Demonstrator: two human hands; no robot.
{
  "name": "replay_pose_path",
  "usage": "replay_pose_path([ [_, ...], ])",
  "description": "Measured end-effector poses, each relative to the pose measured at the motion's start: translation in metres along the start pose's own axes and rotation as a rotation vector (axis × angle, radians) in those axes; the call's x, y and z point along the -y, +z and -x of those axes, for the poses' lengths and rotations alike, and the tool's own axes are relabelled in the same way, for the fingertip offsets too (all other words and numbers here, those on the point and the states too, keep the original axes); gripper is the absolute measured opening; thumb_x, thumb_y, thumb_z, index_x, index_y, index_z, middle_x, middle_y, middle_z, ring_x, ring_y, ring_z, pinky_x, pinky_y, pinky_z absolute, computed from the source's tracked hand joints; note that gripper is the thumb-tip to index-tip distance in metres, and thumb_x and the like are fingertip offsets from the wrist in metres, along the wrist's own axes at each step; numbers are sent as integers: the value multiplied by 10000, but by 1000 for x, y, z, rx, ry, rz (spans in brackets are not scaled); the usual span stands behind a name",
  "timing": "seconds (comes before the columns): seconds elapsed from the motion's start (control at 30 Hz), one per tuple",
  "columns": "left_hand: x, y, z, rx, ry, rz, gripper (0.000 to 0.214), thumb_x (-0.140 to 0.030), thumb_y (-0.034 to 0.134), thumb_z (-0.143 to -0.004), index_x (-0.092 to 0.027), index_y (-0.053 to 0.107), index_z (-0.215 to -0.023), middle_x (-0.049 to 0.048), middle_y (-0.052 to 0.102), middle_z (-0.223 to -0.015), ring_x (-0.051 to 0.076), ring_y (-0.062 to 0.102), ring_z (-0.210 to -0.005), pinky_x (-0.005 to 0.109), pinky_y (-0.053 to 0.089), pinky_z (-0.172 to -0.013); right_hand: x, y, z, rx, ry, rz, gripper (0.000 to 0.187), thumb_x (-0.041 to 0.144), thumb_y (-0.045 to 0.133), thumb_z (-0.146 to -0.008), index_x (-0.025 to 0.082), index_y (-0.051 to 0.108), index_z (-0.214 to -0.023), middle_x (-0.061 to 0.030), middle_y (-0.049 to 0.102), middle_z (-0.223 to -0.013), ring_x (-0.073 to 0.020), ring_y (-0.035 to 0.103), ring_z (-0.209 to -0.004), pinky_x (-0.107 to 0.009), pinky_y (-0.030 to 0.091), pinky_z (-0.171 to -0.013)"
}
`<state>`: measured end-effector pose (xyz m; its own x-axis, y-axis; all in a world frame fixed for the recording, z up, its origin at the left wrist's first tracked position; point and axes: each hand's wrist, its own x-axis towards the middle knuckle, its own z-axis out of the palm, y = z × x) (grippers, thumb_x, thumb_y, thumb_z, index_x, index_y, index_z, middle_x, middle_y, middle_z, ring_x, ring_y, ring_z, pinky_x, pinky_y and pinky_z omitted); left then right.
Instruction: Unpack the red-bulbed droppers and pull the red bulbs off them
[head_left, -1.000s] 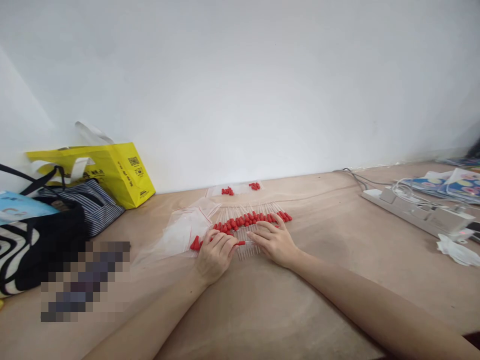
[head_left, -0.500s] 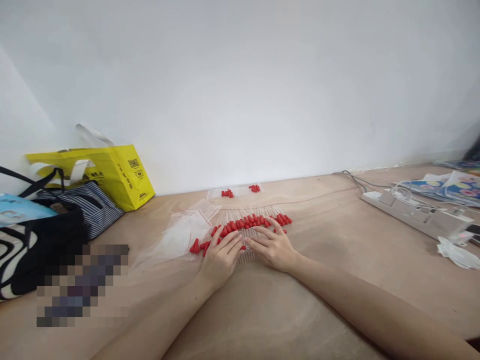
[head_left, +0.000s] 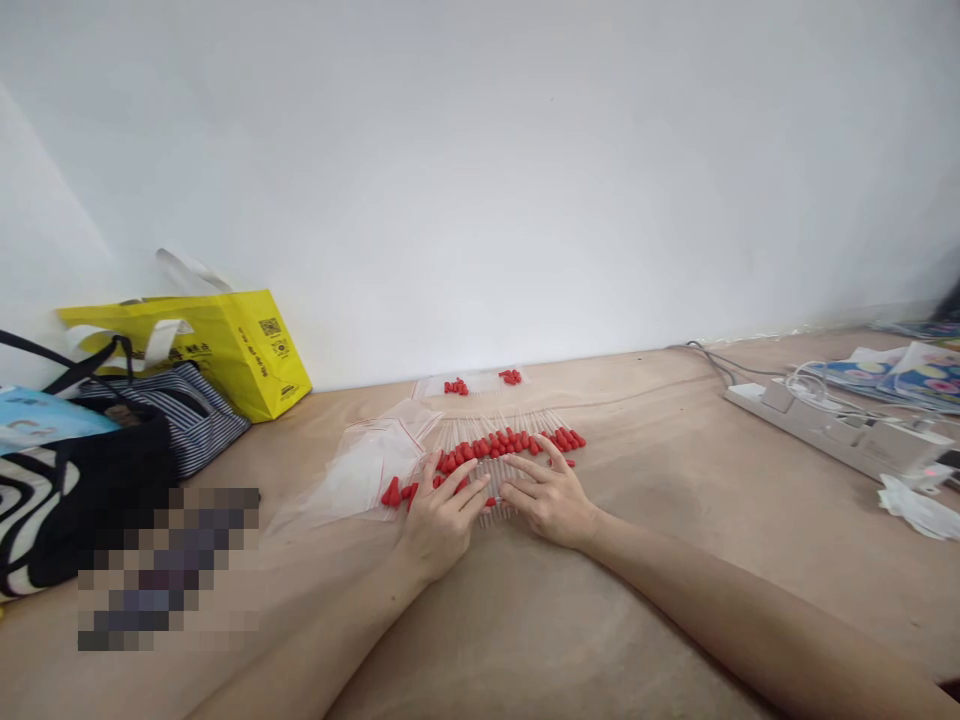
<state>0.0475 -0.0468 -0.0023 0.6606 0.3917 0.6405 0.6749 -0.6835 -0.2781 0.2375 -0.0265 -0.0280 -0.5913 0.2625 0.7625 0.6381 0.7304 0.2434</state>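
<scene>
A row of glass droppers with red rubber bulbs point(head_left: 499, 443) lies on the table, their thin clear tubes pointing toward the wall. Nearer to me, a second group of clear tubes point(head_left: 491, 478) lies between my hands, a few red bulbs at its left side. My left hand point(head_left: 441, 515) rests palm down over these droppers with its fingers apart. Across a small gap, my right hand point(head_left: 553, 500) lies over the right end, fingers spread, one fingertip close to the bulb row. Both palms hide some of the droppers.
Clear zip bags point(head_left: 367, 465) are spread left of the droppers. Bagged red-bulb droppers point(head_left: 476, 386) lie by the wall. A yellow bag point(head_left: 255, 350) and striped pouch point(head_left: 199, 415) stand left; a power strip point(head_left: 825, 430) and crumpled tissue point(head_left: 916, 508) lie right.
My hands have drawn slightly apart, showing more of the clear tubes between them. The fingers of my left hand have spread a little. The droppers look almost unmoved.
</scene>
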Motion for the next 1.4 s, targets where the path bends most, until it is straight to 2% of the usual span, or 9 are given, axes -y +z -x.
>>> replay_pose_path([
  [0.3, 4, 0, 4, 2, -20, 34, 309, -89, 374, -819, -233, 648, -821, 14, 666, -985, 216, 534, -1054, 585, 118, -1016, -1, 1, 3, -3, 4, -9, 184, 123, 434, -824, 221, 585, -783, 33, 664, -668, -135, 459, -1118, -428, 90, -1031],
  [0.4, 15, -5, 10, 15, -74, 19, 310, -80, 362, -811, -222, 638, -811, 17, 661, -998, 223, 546, -1032, 574, 152, -997, -11, -3, 11, -30, 88, 18, 187, 155, 432, -832, 212, 598, -768, 19, 667, -672, -151, 495, -1065, -434, 108, -1010],
  [0.5, 23, -10, 14, -29, -180, -9, 244, -137, 392, -827, -210, 623, -796, 26, 670, -967, 229, 572, -972, 548, 225, -959, -24, -8, 17, -51, 257, 55, 187, 218, 441, -847, 218, 620, -796, 2, 671, -710, -157, 547, -924, -404, 197, -947],
  [0.6, 26, -10, 10, -60, -303, 54, 223, -231, 397, -843, -197, 617, -824, 51, 666, -877, 204, 589, -860, 412, 403, -825, -30, -10, 17, 6, 393, 91, 204, 291, 443, -853, 225, 635, -865, -13, 646, -682, -137, 547, -721, -302, 323, -753],
  [0.73, 39, -10, 9, -9, -531, 196, 249, -302, 389, -826, -179, 601, -869, 59, 611, -807, 166, 584, -736, 289, 475, -671, -28, -5, 14, 190, 526, 112, 261, 257, 391, -862, 216, 592, -1024, -38, 612, -765, -130, 530, -628, -233, 305, -508],
  [0.87, 68, -16, 21, 64, -838, 236, 231, -281, 442, -733, -170, 542, -910, 48, 613, -831, 153, 587, -654, 270, 490, -610, -24, 1, 14, 382, 571, 45, 343, 110, 380, -805, 152, 527, -1112, -76, 566, -851, -145, 540, -684, -219, 354, -522],
  [0.97, 84, -19, 32, 125, -965, 284, 196, -259, 443, -685, -173, 525, -840, 45, 624, -843, 159, 606, -692, 263, 495, -631, -21, 4, 13, 456, 585, -30, 376, 42, 368, -767, 109, 513, -1108, -103, 535, -894, -151, 539, -717, -230, 402, -616],
  [1.17, 80, -18, 31, 219, -939, 225, 233, -342, 466, -675, -186, 540, -831, 21, 641, -777, 159, 599, -651, 261, 469, -607, -13, 6, 9, 466, 614, -134, 347, 2, 352, -750, 86, 516, -1044, -119, 491, -911, -160, 520, -744, -254, 418, -676],
  [1.4, 74, -18, 29, 267, -856, 95, 280, -439, 447, -716, -199, 578, -779, 24, 657, -781, 192, 582, -708, 282, 437, -632, -8, 4, 7, 334, 554, -287, 203, 134, 339, -852, 128, 541, -867, -92, 513, -865, -163, 507, -807, -260, 411, -721],
])
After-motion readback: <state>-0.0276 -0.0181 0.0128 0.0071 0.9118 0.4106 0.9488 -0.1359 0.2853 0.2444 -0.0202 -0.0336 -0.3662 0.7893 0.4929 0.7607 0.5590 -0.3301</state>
